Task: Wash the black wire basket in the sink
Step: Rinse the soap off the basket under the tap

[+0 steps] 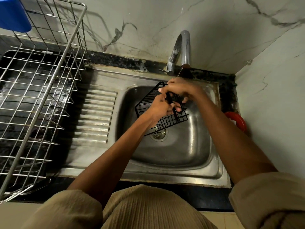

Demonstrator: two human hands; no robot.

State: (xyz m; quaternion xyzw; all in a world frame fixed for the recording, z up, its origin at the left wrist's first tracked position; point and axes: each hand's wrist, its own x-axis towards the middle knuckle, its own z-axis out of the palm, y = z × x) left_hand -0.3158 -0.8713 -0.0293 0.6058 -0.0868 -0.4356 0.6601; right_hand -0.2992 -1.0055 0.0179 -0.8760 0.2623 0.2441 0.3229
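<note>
**Rubbing down the basket over the sink bowl**

I hold the small black wire basket [160, 111] tilted above the bowl of the stainless steel sink [173, 152], its lower corner hanging over the round drain strainer [158, 133]. My left hand [159, 107] grips it from below, fingers curled through the wires; my right hand [179, 90] clamps its upper part, fingers wrapped round the bars. The two hands sit close together, nearly touching.

I judge this the scrubbing or rinsing step, mid-task. The curved chrome tap [181, 50] stands just behind my hands; whether water is running I cannot tell, as no stream shows clearly.

Next I likely need to turn the basket so the untouched sides face the spout, keeping a firm grip because thin wet wire slips. The large steel dish rack [41, 96] on the dark bench [122, 61] to my left looks a fit place for draining afterwards.
</note>
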